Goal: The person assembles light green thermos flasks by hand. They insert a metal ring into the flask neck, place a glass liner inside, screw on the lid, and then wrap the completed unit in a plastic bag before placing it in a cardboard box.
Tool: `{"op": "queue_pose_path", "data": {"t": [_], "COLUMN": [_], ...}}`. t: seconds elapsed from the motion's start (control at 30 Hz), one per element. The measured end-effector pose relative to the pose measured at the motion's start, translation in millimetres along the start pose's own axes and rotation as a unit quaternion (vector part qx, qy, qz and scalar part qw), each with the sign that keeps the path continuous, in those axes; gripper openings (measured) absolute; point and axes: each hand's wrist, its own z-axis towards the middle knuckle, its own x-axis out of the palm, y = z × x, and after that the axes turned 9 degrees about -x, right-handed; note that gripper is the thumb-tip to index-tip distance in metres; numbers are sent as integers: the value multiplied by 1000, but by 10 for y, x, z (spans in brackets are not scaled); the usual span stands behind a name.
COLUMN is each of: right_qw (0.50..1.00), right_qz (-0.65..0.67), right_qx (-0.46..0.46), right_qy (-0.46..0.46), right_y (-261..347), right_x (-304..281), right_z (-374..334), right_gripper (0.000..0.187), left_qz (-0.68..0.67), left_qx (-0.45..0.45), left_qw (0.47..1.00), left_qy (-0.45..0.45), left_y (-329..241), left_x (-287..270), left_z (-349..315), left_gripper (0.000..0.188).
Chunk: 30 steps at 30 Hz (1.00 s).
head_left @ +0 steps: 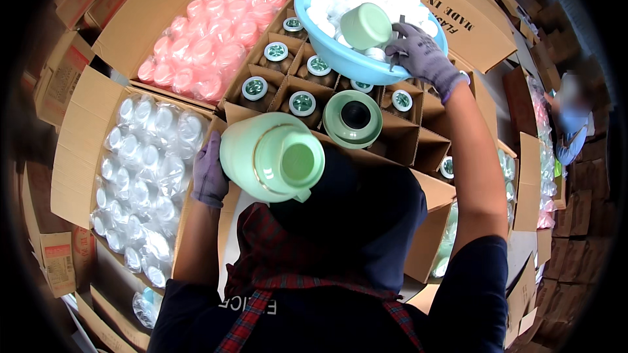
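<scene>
My left hand, in a grey-purple glove, is closed on the side of a pale green thermos jug, tilted with its open mouth toward the view. My right hand, gloved alike, reaches over the rim of a light blue basin. Its fingers are curled around something dark and narrow beside a pale green cup; whether they grip the cup is unclear. White round pieces fill the basin. Just below it, another green vessel with a black round centre stands on the divided carton.
The divided carton holds several containers with white-rimmed green tops. To the left stand a carton of pink wrapped pieces and one of clear-wrapped white pieces. A person in blue is far right, near stacked boxes.
</scene>
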Motion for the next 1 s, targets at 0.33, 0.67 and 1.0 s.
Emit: {"op": "queue_pose_path", "data": {"t": [0.33,0.67,1.0], "right_qw": [857,708,793], "right_qz": [442,611,514], "right_qx": [-4,228,199], "right_qy": [-266,-271,-259], "right_y": [1869,3071,2851], "right_x": [-646,-113,31], "right_z": [-1512,-2099,-2728], "right_gripper": [45,31,35], "left_qz": [59,579,510], "left_qx": [-40,475,128], "left_qw": [984,653,710], "left_qy": [166,111,468], "left_y": [-479,-1160,-1006], "left_x": [-27,413,978], "left_z": [-413,-1248,-1191], "left_gripper": [30,76,76]}}
